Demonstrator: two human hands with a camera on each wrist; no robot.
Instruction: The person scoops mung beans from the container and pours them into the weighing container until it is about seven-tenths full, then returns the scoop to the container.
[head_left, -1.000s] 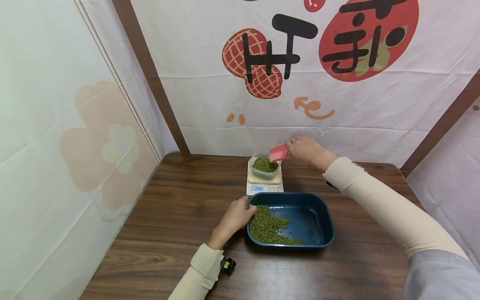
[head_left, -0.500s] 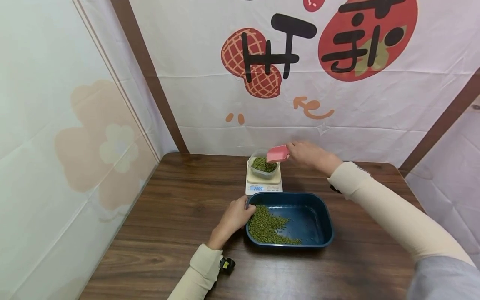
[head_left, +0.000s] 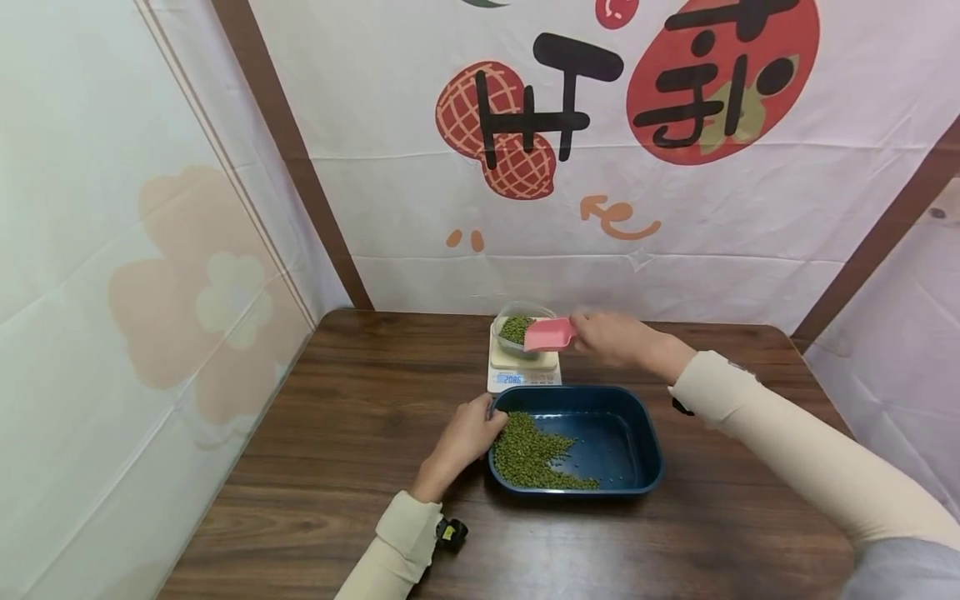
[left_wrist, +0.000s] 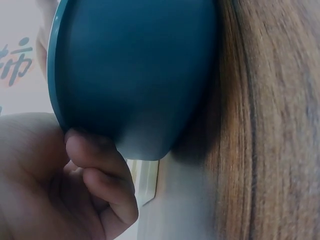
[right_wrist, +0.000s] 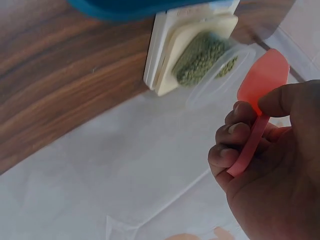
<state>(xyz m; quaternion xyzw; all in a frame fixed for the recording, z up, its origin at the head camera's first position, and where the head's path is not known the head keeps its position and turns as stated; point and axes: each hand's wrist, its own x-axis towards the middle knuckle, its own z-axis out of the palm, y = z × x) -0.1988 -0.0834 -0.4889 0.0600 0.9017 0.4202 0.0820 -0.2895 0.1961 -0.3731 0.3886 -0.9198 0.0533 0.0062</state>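
My right hand point(head_left: 618, 337) grips the handle of a pink scoop point(head_left: 550, 333), whose blade overlaps the near right side of a clear plastic bowl point(head_left: 501, 318) in the head view. Green mung beans point(right_wrist: 201, 57) fill part of that bowl. Under it, a white kitchen scale point(head_left: 498, 385) shows lit digits that look like 2086. With thumb and curled fingers my left hand point(head_left: 467, 435) holds the left rim of a dark blue tub point(head_left: 654, 442). More mung beans point(head_left: 532, 458) lie heaped at the tub's left side. From the left wrist, the tub's outer wall point(left_wrist: 135, 75) shows above the curled fingers.
Everything stands on a dark wood table point(head_left: 337, 442). Right behind the scale, a printed cloth point(head_left: 420, 283) hangs at the table's far edge. Another pale cloth point(head_left: 90, 333) hangs along the left side. The tub sits directly in front of the scale.
My right hand has brought the scoop slightly down and toward me, from over the bowl's right side to its near right edge. The left hand keeps hold of the tub. The scale's digits flicker.
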